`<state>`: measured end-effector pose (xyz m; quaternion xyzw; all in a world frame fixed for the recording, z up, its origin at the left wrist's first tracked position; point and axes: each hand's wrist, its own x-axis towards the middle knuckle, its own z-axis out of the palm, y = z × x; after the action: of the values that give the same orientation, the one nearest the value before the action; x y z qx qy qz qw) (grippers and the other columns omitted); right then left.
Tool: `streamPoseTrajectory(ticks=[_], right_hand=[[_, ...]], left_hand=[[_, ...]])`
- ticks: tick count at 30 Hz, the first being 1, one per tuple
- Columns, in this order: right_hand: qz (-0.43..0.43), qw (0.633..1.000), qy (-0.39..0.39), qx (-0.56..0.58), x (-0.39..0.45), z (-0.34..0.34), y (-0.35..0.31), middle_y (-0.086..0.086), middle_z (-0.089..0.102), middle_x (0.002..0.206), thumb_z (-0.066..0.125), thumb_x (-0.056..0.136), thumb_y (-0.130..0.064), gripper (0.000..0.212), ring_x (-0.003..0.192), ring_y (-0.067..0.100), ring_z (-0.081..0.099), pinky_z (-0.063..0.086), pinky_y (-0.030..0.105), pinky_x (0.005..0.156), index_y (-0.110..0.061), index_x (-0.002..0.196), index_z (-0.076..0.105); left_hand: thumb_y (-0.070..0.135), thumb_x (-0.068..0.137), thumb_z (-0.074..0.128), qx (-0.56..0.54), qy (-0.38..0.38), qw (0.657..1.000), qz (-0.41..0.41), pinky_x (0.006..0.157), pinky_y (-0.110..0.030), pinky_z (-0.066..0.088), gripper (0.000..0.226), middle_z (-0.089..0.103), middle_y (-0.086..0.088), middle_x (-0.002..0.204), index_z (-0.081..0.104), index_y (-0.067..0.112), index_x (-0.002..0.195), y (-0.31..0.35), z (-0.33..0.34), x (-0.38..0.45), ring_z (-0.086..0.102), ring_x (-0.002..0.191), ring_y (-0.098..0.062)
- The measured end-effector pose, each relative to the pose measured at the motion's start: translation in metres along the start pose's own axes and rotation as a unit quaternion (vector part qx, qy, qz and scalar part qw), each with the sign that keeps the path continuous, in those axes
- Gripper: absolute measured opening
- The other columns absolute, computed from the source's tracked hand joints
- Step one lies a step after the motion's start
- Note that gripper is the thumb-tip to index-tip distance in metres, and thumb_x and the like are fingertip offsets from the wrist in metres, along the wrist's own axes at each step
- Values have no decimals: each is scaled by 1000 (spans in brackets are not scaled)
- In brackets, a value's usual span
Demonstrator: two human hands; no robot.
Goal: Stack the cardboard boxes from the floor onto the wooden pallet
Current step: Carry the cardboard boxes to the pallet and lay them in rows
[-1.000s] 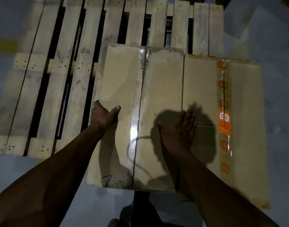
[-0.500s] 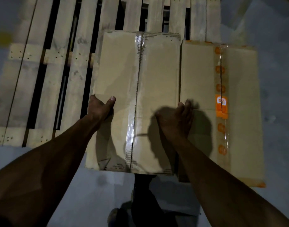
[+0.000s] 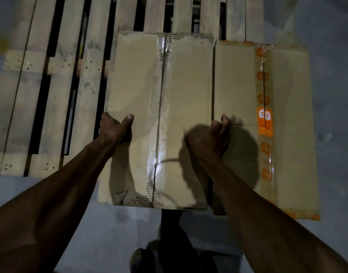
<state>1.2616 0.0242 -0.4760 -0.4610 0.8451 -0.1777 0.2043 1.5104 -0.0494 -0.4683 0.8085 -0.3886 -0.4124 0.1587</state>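
- Our left hand [image 3: 115, 128] grips the left edge of the box [image 3: 159, 119]: the thumb lies flat on the top face, and the fingers are out of sight, wrapped down over the side.
- Our right hand [image 3: 210, 138] grips the same box at its right edge, fingers curled down into the narrow gap between it and the second box [image 3: 265, 127], knuckles up.
- The box we hold is shut, its two top flaps sealed with clear tape along the middle seam; we cannot tell what is inside.
- Its long axis runs away from us, near end over the floor [image 3: 129, 223], far end over the pallet [image 3: 51, 85]. The seam runs the same way.
- We cannot tell whether it rests on the pallet or is held just above it.
- The second box sits just beside it on the right, parallel, also shut, sealed with tape printed in orange dots and an orange logo patch; its contents are hidden too.
- The second box lies at the pallet's right edge, its near end also past the pallet's front.
- The pallet boards run the same way as the boxes, with dark gaps between them.
- Below the box, a shoe [image 3: 138, 260] shows on the grey floor.
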Motion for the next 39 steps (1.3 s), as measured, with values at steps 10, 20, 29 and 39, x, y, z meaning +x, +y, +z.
streamPoseTrajectory(ticks=[10,20,29,39], right_hand=[[-3,1000,-29,-3,-9,-6,9,12,12,164,79,74,-59,94,151,34,13,19,50,122,-3,139,42],[-76,989,-38,-124,-30,-1,14,19,11,167,45,95,-53,76,154,38,8,13,52,122,-15,158,27],[-109,966,-153,-176,-90,-29,37,20,6,167,33,91,-49,82,154,37,9,10,48,123,-8,160,15],[-126,928,-268,-227,-163,-65,71,18,-12,167,63,88,-60,112,155,34,-6,3,43,124,-13,161,-7]], left_hand=[[58,80,73,-6,5,1000,-6,105,-56,42,80,52,-18,132,39,7,133,-10,1,-10,52,122,-38],[57,82,71,95,7,990,107,118,-54,25,104,26,-19,159,16,11,157,-3,2,-39,27,146,-37],[61,93,52,319,-38,929,182,122,-50,11,93,-7,-18,166,5,16,160,-33,-5,-90,-4,153,-37],[66,93,46,465,-165,840,225,124,-38,4,103,-16,-10,166,-8,8,158,-93,-32,-169,-11,154,-25]])
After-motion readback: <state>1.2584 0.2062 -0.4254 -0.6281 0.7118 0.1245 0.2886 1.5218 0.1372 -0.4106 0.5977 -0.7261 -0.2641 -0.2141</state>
